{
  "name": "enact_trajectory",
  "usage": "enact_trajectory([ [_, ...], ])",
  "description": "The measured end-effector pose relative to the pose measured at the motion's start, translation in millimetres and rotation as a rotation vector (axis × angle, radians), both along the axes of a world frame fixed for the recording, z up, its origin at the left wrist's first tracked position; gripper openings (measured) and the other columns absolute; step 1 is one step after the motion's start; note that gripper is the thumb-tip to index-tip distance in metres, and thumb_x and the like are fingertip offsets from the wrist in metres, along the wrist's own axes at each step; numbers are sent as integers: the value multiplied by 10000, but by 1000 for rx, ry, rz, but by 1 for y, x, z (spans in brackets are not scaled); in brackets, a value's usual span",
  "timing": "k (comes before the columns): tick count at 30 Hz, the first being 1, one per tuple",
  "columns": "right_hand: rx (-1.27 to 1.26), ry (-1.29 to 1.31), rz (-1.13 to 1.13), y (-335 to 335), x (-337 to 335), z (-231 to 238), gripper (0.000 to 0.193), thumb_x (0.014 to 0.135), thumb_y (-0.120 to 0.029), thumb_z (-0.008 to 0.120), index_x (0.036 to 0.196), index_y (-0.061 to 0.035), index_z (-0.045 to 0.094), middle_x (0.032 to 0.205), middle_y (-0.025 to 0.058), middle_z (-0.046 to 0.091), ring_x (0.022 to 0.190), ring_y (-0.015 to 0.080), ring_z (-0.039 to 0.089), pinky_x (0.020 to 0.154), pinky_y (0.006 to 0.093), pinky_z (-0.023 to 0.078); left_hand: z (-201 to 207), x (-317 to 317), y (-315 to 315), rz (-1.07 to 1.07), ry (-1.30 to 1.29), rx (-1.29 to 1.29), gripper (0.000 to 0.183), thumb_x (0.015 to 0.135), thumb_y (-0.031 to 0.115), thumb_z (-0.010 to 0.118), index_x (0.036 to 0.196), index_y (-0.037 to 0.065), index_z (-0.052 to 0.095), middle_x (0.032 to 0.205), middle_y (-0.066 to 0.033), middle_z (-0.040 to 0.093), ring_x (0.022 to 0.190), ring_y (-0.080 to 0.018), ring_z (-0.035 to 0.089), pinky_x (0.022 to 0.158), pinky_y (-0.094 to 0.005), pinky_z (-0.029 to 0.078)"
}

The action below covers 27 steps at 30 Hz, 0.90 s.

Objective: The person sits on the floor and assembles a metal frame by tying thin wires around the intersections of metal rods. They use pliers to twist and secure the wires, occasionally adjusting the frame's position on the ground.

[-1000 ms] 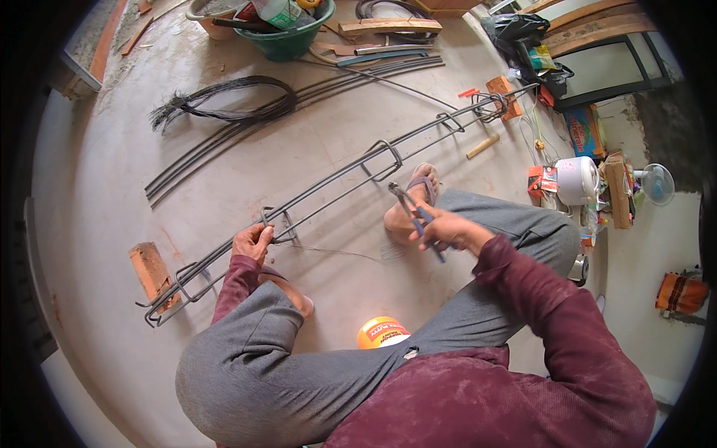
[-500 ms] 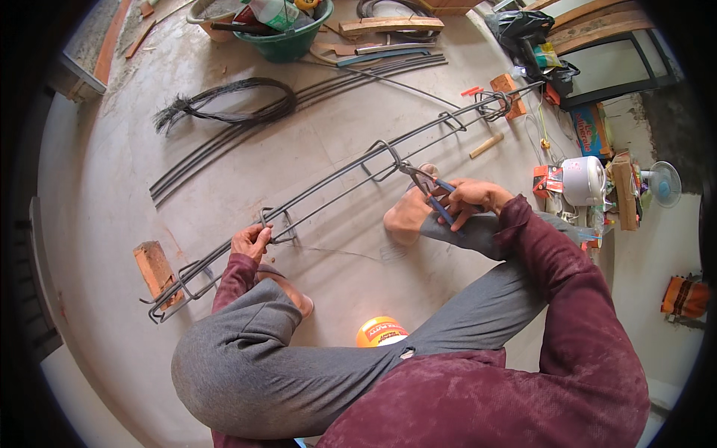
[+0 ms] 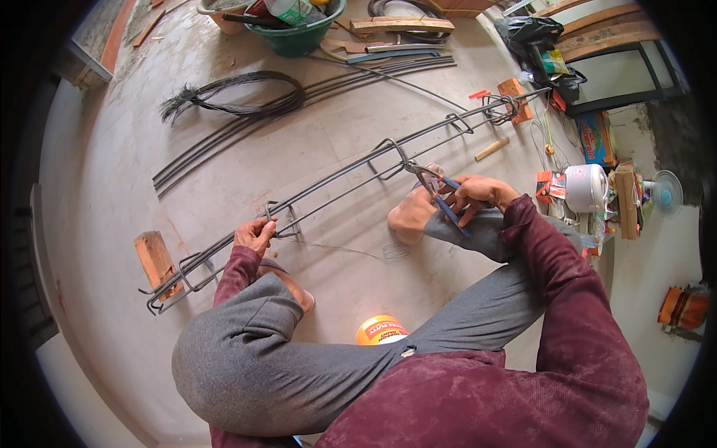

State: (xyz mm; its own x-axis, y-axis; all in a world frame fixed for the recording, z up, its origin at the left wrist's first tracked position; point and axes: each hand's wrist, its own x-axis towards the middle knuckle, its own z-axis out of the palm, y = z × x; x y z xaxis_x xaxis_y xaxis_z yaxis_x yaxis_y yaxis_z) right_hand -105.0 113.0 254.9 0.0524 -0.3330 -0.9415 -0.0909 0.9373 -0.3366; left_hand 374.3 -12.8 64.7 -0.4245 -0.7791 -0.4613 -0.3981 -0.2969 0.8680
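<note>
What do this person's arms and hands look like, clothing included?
Both arms wear long maroon sleeves; the right cuff looks loose and bunched. The left hand and right hand are bare, without gloves. Pale, dusty smudges mark the matching maroon top.

I sat on the concrete floor of an indoor building site, among steel rebars, coiled tie wire and bricks.
</note>
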Motion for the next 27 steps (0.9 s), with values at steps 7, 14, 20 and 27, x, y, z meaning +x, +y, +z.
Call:
enact_trajectory([
  [7,-65,128,148,-13,7,-9,424,761,-4,539,1180,-57,566,958,74,623,749,162,631,562,287,539,-2,10,-1,-10,4,-5,273,894,228,650,1084,41,707,744,-19,665,570,-65,534,520,-238,453],
  [14,-157,-146,-308,21,14,-32,470,708,66,461,1162,-50,504,874,85,558,697,222,607,566,429,560,5,-10,-25,-98,106,-59,346,875,247,669,1169,66,674,818,-21,672,667,-95,553,578,-271,450],
  [20,-240,-102,-294,20,26,-57,472,688,35,419,1148,-19,510,845,95,554,674,223,592,548,398,533,30,-6,-48,-89,-77,-113,355,843,252,687,1143,61,686,926,-103,722,830,-155,663,749,-299,507],
  [27,-239,-152,-347,11,34,-65,458,692,16,459,1144,-47,504,837,88,560,686,220,586,569,398,520,28,-1,-56,-240,-212,-166,244,847,278,641,880,47,711,792,-106,704,754,-165,668,693,-313,505],
])
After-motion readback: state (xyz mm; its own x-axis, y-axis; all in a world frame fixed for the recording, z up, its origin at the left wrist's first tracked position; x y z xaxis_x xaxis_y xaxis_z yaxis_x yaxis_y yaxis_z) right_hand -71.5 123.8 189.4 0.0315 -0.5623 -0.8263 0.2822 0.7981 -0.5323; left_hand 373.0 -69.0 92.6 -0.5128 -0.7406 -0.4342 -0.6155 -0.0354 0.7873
